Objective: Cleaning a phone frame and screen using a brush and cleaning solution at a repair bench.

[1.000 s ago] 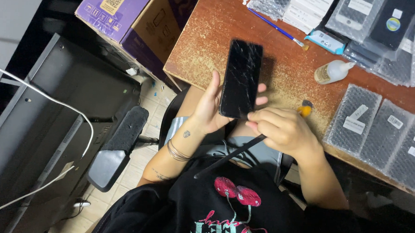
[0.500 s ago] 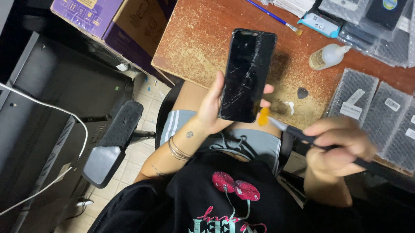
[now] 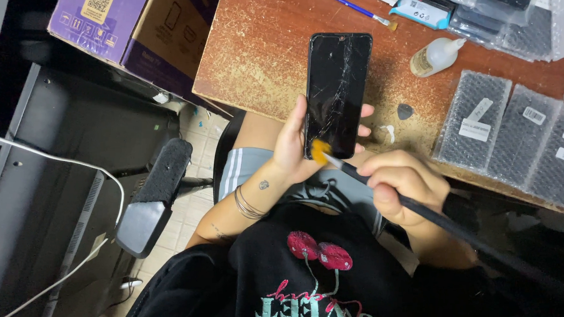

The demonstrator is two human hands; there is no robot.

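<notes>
My left hand [image 3: 293, 146] holds a black phone [image 3: 337, 91] with a cracked screen upright over the edge of the brown wooden table [image 3: 261, 56]. A black-handled brush [image 3: 419, 206] is pinched in my right hand [image 3: 404, 186]. Its orange bristle tip [image 3: 320, 150] touches the phone's lower left corner. The brush handle runs down to the right past my wrist.
On the table lie a small white glue bottle [image 3: 435, 55], a dark guitar-pick-shaped tool [image 3: 405, 111], a thin blue brush [image 3: 355, 7] and several bubble-wrapped packs [image 3: 514, 140]. A purple and brown cardboard box [image 3: 135, 25] sits left of the table. A black chair armrest [image 3: 153, 194] stands at lower left.
My right hand has come back from the right and brought the brush tip to the phone's lower corner. The phone has stayed upright in my left hand.
</notes>
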